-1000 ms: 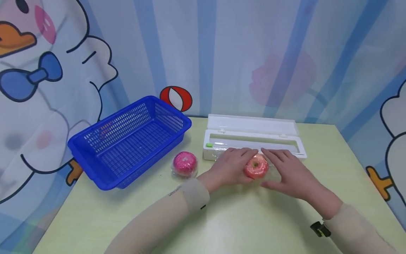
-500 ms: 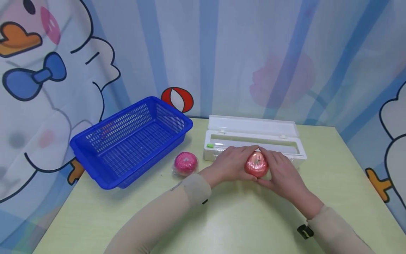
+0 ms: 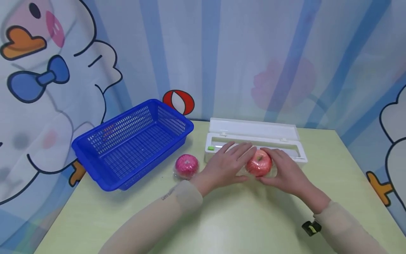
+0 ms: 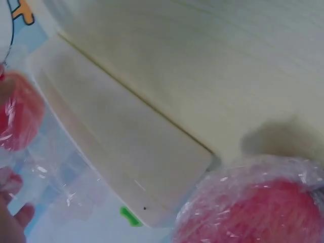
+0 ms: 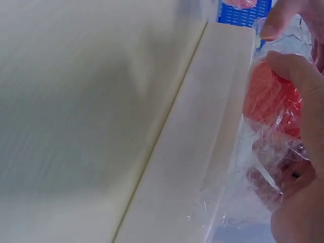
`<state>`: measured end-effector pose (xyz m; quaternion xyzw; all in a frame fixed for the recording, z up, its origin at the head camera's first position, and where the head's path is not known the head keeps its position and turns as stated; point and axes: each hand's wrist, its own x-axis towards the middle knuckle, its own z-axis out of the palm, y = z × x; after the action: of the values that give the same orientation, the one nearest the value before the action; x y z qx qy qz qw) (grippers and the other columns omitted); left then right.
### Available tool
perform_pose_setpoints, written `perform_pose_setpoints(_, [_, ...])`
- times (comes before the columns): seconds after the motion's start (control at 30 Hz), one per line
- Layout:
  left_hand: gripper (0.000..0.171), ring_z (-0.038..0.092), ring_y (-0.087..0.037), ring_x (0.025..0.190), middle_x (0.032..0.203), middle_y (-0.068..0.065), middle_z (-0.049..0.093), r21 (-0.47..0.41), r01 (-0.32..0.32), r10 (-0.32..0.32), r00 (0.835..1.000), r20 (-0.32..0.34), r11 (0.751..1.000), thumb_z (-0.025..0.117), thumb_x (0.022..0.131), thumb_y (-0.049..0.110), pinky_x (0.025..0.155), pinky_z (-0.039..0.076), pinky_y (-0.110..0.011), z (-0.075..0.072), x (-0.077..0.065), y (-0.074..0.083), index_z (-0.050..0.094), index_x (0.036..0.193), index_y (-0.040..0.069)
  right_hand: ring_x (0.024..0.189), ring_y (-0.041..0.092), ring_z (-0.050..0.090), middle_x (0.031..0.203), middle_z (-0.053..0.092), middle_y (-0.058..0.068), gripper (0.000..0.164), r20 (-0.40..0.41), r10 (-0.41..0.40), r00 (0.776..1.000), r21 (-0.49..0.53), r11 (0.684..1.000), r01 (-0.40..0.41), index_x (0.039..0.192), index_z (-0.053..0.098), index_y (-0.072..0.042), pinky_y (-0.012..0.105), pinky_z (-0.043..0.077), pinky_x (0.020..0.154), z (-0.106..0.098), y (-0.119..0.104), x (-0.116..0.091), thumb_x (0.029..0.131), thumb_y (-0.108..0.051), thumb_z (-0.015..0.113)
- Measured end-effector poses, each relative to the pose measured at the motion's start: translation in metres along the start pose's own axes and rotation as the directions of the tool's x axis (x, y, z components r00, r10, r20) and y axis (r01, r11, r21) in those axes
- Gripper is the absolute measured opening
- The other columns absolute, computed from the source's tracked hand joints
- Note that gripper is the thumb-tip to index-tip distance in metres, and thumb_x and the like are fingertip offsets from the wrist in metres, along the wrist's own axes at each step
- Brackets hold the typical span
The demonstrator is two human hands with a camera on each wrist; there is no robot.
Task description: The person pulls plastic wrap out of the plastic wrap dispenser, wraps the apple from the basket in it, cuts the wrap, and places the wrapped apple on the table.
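My right hand (image 3: 285, 173) holds a red apple (image 3: 259, 163), thumb on the near side and fingers on the far side. Clear plastic film (image 5: 273, 121) clings to the apple and hangs from it in the right wrist view. My left hand (image 3: 223, 164) is just left of the apple, its fingers spread and its thumb apart from them. Behind the hands lies a white cling film dispenser (image 3: 301, 150) with its lid raised and a green slider (image 3: 210, 148). A pink-red round fruit wrapped in film (image 3: 186, 165) sits by the left wrist.
A blue plastic basket (image 3: 133, 141) stands at the left of the pale table (image 3: 238, 218). A printed curtain (image 3: 234, 63) closes off the back and both sides. A dark strap piece (image 3: 311, 228) hangs at the right sleeve.
The right hand has closed in on the apple and now grips it. The left hand cupped it half a second ago and has drawn off leftward. The apple has turned, its stem tilting up.
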<state>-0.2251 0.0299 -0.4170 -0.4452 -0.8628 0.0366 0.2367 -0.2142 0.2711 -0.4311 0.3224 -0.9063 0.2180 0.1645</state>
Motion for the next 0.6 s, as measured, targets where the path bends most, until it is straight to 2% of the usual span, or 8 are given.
perform_pose_setpoints(0.1, [0.089,0.018,-0.025,0.136,0.148,-0.01,0.023,0.212,-0.082,0.106,0.989,-0.105,0.974,0.062,0.083,0.058,0.107,0.014,-0.045,0.004,-0.003,0.002,0.02,0.145,0.01,0.108,0.018,0.047,0.121,0.05,0.0,0.086,0.022,0.022,1.0,0.043,0.999,-0.023,0.135,0.04,-0.014,0.04,0.046,0.082,-0.006,0.0,0.003,0.065,-0.036,0.085])
perform_pose_setpoints(0.2, [0.087,0.02,-0.027,0.135,0.147,-0.012,0.023,0.325,-0.095,0.148,0.979,-0.141,0.941,0.062,0.084,0.055,0.107,0.015,-0.046,0.007,-0.001,0.004,0.021,0.145,0.008,0.109,0.014,0.047,0.124,0.048,-0.005,0.086,0.05,0.039,0.998,0.089,0.995,-0.043,0.136,0.04,-0.018,0.039,0.047,0.082,-0.009,0.002,0.007,0.065,-0.036,0.085])
perform_pose_setpoints(0.33, [0.085,0.025,-0.028,0.133,0.145,-0.014,0.027,0.378,-0.081,0.136,0.983,-0.123,0.922,0.062,0.086,0.05,0.106,0.018,-0.046,0.011,0.003,0.006,0.02,0.144,0.005,0.108,0.009,0.046,0.125,0.046,-0.01,0.084,0.08,0.054,0.995,0.151,0.986,-0.065,0.135,0.04,-0.023,0.037,0.047,0.082,-0.012,0.006,0.011,0.066,-0.037,0.085])
perform_pose_setpoints(0.43, [0.077,0.031,-0.027,0.131,0.143,-0.014,0.031,0.404,-0.064,0.126,0.984,-0.127,0.912,0.061,0.089,0.043,0.105,0.021,-0.045,0.014,0.005,0.005,0.023,0.142,0.003,0.107,0.008,0.047,0.125,0.045,-0.011,0.082,0.103,0.07,0.992,0.175,0.981,-0.087,0.135,0.04,-0.025,0.037,0.047,0.081,-0.012,0.008,0.013,0.067,-0.038,0.085])
perform_pose_setpoints(0.6, [0.063,0.038,-0.025,0.126,0.137,-0.012,0.041,0.377,-0.048,0.122,0.977,-0.176,0.925,0.061,0.09,0.035,0.103,0.025,-0.042,0.018,0.011,0.001,0.033,0.138,0.004,0.106,0.008,0.047,0.125,0.045,-0.011,0.081,0.142,0.105,0.984,0.182,0.975,-0.131,0.135,0.039,-0.027,0.035,0.047,0.081,-0.014,0.008,0.015,0.069,-0.041,0.083])
